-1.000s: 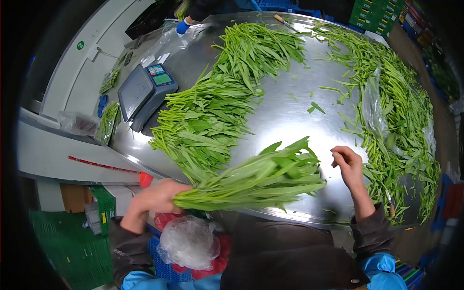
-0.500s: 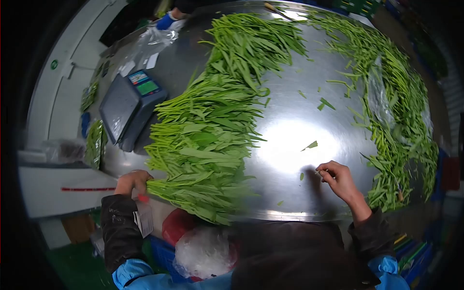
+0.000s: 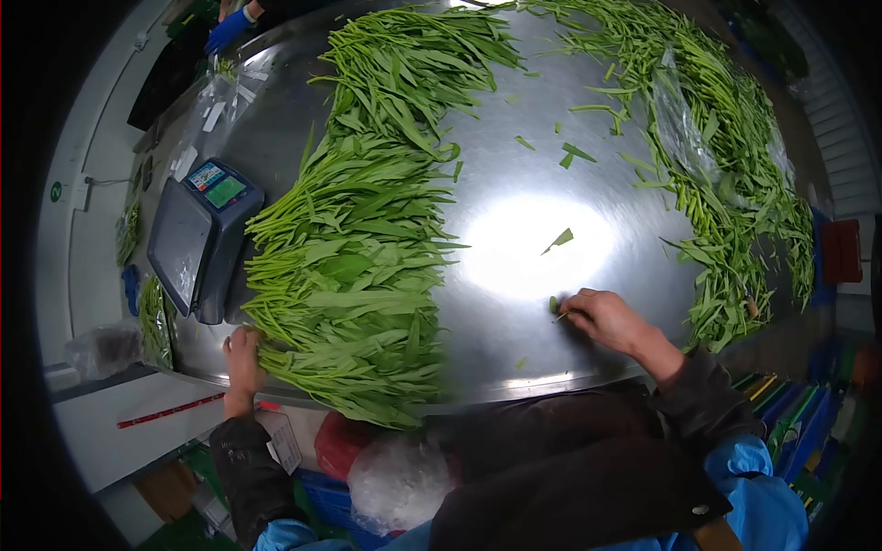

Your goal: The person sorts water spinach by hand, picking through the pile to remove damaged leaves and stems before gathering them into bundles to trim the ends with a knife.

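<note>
Leafy green vegetables (image 3: 358, 275) with long stems lie in a thick row on the metal table, stem ends to the left. At the near end of this row, my left hand (image 3: 243, 363) rests beside the stem ends, its thumb and fingers a little apart, with nothing visible in it. Out over the bare metal, my right hand (image 3: 608, 321) is closed in a pinch. Something small and thin shows at its fingertips, too small to name. A small leaf piece (image 3: 554, 304) lies just beyond those fingertips.
A digital scale (image 3: 204, 234) stands left of the row. Loose greens (image 3: 726, 174) with clear plastic bags heap along the right side. Leaf scraps (image 3: 559, 241) dot the metal table (image 3: 496, 340). Another person's blue-gloved hand (image 3: 228, 31) is at the far left. Clear plastic (image 3: 400, 482) hangs below the near edge.
The whole view has shifted, with the table's things now further left. My right hand has moved closer to the small leaf piece. My left hand has come slightly away from the stems.
</note>
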